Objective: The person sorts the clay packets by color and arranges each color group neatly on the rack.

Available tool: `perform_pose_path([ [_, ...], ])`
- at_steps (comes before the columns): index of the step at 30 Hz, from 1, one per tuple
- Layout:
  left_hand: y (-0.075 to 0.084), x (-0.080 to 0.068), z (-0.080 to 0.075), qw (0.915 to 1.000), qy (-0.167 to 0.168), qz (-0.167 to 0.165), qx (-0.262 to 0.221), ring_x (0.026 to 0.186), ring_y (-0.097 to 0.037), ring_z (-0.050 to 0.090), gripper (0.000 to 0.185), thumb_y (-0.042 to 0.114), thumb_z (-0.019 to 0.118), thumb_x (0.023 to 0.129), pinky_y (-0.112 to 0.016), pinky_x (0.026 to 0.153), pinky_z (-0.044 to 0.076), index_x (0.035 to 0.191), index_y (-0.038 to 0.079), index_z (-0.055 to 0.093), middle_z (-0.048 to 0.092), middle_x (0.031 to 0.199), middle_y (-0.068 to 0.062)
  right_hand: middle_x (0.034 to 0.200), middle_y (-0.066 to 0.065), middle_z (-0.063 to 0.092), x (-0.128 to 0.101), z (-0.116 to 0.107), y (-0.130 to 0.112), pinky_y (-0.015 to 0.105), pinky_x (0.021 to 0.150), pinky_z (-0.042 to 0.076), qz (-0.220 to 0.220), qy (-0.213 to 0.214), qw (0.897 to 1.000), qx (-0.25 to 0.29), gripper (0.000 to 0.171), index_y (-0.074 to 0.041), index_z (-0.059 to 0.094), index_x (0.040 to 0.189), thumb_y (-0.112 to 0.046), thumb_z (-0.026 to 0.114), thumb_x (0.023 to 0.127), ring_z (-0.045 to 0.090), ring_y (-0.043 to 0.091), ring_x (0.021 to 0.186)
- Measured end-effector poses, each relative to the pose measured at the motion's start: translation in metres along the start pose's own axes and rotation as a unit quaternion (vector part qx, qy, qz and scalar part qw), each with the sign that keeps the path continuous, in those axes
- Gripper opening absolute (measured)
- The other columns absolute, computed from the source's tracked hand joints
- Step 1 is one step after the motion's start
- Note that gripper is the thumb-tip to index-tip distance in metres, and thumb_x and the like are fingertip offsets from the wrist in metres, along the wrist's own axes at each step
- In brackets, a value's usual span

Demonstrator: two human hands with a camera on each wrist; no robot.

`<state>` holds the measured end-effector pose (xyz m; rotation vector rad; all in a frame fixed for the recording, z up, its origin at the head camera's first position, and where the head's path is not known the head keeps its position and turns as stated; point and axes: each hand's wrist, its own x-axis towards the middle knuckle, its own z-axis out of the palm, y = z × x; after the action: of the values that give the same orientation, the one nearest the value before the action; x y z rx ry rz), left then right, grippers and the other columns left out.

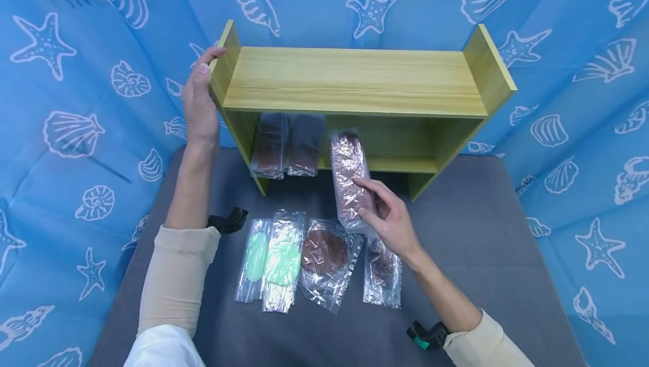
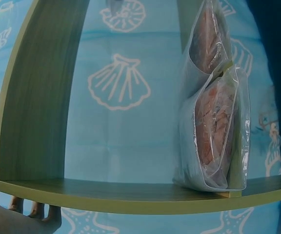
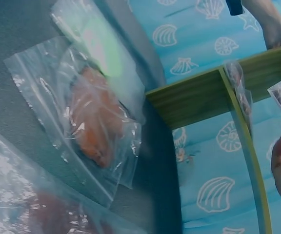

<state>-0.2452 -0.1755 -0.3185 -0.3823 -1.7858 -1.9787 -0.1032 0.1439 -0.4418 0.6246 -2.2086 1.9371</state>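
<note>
Grip: right hand point(image 1: 390, 223) pinches the lower end of a brown bagged item point(image 1: 350, 178), fingers curled round it, lifted above the mat.
Near: four more bags point(image 1: 284, 260) lie flat on the grey mat point(image 1: 481, 254), likely laid out within reach.
Axis: the held bag's long axis runs away from the person, far end at the shelf's point(image 1: 355, 82) lower opening.
Far: left hand point(image 1: 200, 102) rests open on the shelf's left side panel, apparently steadying it; two brown bags point(image 1: 286, 144) stand upright inside.
</note>
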Motion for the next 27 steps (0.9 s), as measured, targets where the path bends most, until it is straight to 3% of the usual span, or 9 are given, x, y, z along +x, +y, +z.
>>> perform_pose_path([
  [7, 0.0, -0.001, 0.0, 1.0, -0.002, -0.001, 0.005, 0.129, -0.021, 0.041, 0.044, 0.026, 0.034, 0.101, -0.025, 0.105, 0.034, 0.132, 0.01, 0.062, 0.043, 0.147, -0.005, 0.107, 0.017, 0.059, 0.011, -0.002, -0.001, 0.019, 0.069, 0.051, 0.059, -0.017, 0.998, 0.003, 0.055, -0.006, 0.057, 0.138, 0.009, 0.069, 0.086, 0.059, 0.014, 0.081],
  [15, 0.015, -0.008, 0.006, 1.0, -0.005, 0.002, 0.003, 0.137, -0.021, 0.036, 0.045, 0.024, 0.034, 0.1, -0.023, 0.109, 0.03, 0.131, 0.007, 0.062, 0.038, 0.152, -0.011, 0.135, 0.009, 0.054, 0.025, -0.003, 0.0, 0.022, 0.069, 0.053, 0.102, -0.027, 0.994, 0.008, 0.056, -0.011, 0.056, 0.14, 0.002, 0.072, 0.088, 0.062, 0.016, 0.082],
  [22, -0.001, -0.001, 0.0, 1.0, -0.002, 0.004, 0.007, 0.133, -0.02, 0.039, 0.044, 0.025, 0.035, 0.1, -0.026, 0.106, 0.033, 0.131, 0.01, 0.062, 0.042, 0.15, -0.004, 0.119, 0.016, 0.054, 0.036, -0.005, 0.005, 0.023, 0.067, 0.053, 0.115, -0.036, 0.992, 0.025, 0.059, -0.011, 0.053, 0.141, 0.002, 0.073, 0.087, 0.063, 0.017, 0.081],
  [27, -0.005, 0.0, -0.002, 1.0, -0.004, 0.006, 0.007, 0.133, -0.021, 0.039, 0.044, 0.026, 0.035, 0.1, -0.027, 0.106, 0.033, 0.131, 0.012, 0.062, 0.041, 0.151, -0.005, 0.128, 0.015, 0.051, 0.042, -0.005, 0.01, 0.021, 0.063, 0.049, 0.109, -0.03, 0.993, 0.023, 0.053, -0.007, 0.055, 0.139, 0.0, 0.071, 0.089, 0.062, 0.014, 0.08],
])
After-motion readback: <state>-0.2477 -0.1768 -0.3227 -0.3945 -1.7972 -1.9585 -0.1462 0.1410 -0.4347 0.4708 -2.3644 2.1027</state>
